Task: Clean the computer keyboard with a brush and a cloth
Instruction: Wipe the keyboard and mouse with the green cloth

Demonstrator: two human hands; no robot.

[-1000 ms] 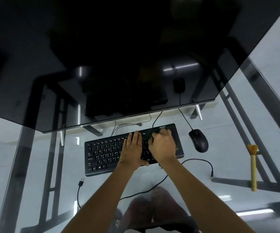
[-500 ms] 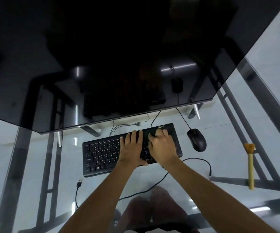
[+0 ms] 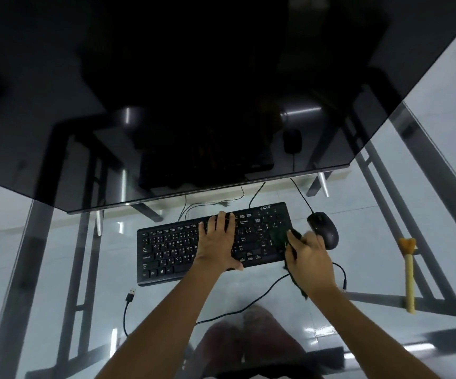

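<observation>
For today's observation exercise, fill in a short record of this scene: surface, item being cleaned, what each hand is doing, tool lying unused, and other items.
Surface: glass table
Item being cleaned: black keyboard
Left hand: flat on the keys, steadying
Right hand: gripping a dark cloth at the keyboard's right end
Unused tool: yellow-handled brush, lying far right
Other items: black mouse, loose USB plug, dark monitor

Mouse [image 3: 323,229] tight beside keyboard [image 3: 166,250]; open glass toward brush [image 3: 409,272].
</observation>
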